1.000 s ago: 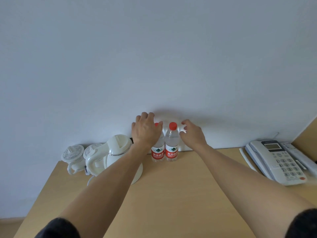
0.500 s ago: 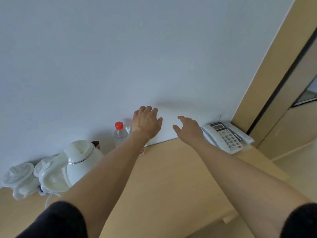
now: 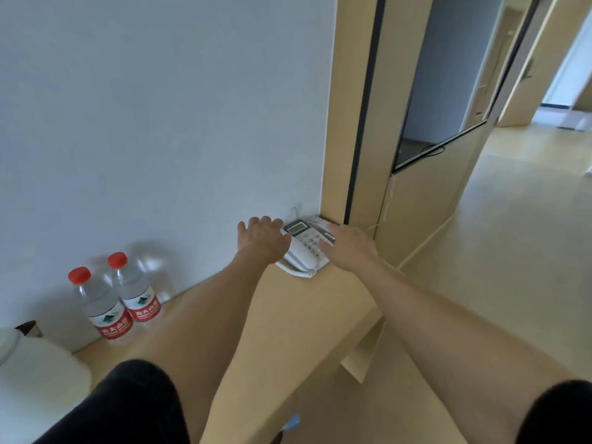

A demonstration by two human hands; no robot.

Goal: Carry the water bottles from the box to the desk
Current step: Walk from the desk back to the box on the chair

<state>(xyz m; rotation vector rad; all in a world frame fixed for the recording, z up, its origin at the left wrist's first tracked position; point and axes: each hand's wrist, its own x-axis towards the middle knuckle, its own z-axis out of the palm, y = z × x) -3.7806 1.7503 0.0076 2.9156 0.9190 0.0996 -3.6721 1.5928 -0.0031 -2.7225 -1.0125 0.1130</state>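
Note:
Two clear water bottles with red caps and red labels stand upright side by side on the wooden desk against the white wall: the nearer bottle at the left and the farther bottle just right of it. My left hand is stretched forward over the desk's right end, fingers relaxed and holding nothing. To its right my right hand is likewise extended, palm down and empty. Both hands are well clear of the bottles. No box is in view.
A white desk telephone lies under and between my hands at the desk's right end. A white electric kettle sits at the lower left. A wooden partition with a dark screen stands right of the desk, with floor beyond.
Both hands let go of the bottles and swung right, away from them. The view has turned right, so the bottles now sit at the left and the room's floor shows.

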